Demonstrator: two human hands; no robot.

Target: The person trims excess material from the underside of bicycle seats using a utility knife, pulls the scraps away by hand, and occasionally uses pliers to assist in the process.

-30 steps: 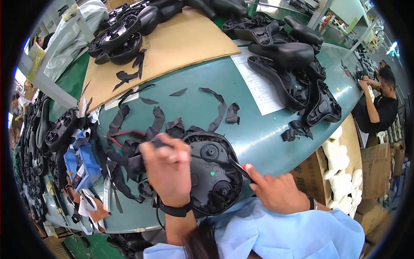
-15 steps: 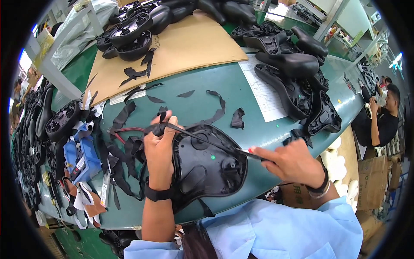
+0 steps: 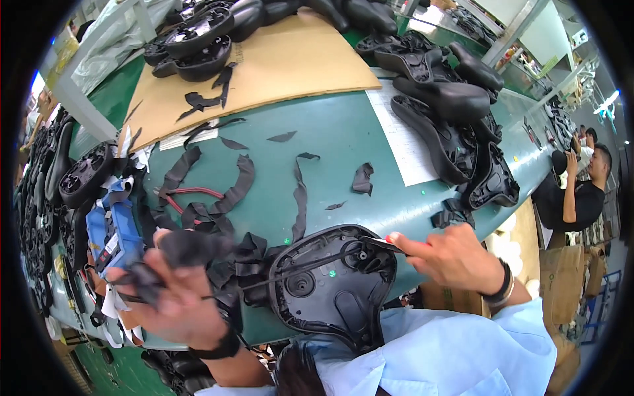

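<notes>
A black bicycle saddle (image 3: 333, 300) lies underside up at the table's front edge, in front of me, its moulded base facing up. My left hand (image 3: 175, 297), smeared by motion, is left of the saddle with dark strip material bunched among its fingers. A narrow black strip (image 3: 300, 267) stretches taut across the saddle toward that hand. My right hand (image 3: 449, 261) is closed on a slim knife (image 3: 383, 245), its blade against the saddle's right rim near the strip's end. Part of the knife is hidden by the fingers.
Black offcuts (image 3: 243, 181) and red-handled pliers (image 3: 198, 191) lie left of centre, near a blue bin (image 3: 125, 228). Saddles (image 3: 439, 99) are piled at the right beside a paper sheet (image 3: 406, 152). Cardboard (image 3: 297, 59) lies at the back. Another person (image 3: 581, 198) sits far right.
My left hand has swung left and down from the saddle, drawing the strip out. The saddle has turned and shifted slightly right. My right hand, with the knife, has barely moved.
</notes>
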